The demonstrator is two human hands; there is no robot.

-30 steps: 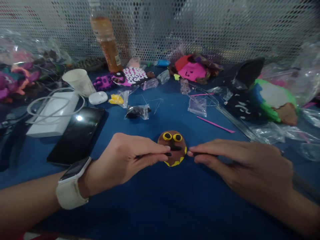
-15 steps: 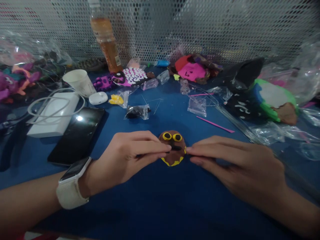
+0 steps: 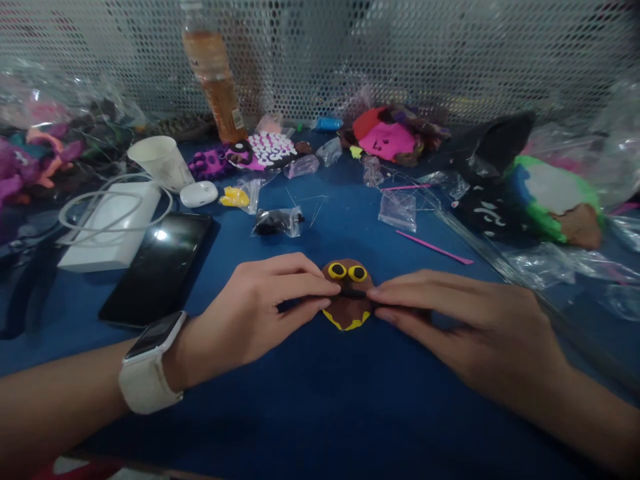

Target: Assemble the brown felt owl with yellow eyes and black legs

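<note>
A small brown clay owl face [image 3: 349, 308] with yellow-ringed black eyes and a yellow lower rim lies on the blue table cover [image 3: 310, 413]. My left hand [image 3: 255, 313], with a white watch on the wrist, pinches its left side with thumb and forefinger. From the other side, my right hand [image 3: 465, 327] pinches the figure's right edge, fingers pressed together. A thin black clay piece runs between both sets of fingertips across the figure's middle.
A dark phone [image 3: 157, 267], a white power bank with cable [image 3: 107, 223], a paper cup [image 3: 160, 162] and a bottle [image 3: 213, 73] stand at the left and back. Small plastic bags [image 3: 397, 210], a pink stick [image 3: 433, 247], and clay figures [image 3: 387, 137] crowd the back and right.
Both hands have closed in on the clay figure; the right fingertips, apart from it a second ago, now touch its right edge.
</note>
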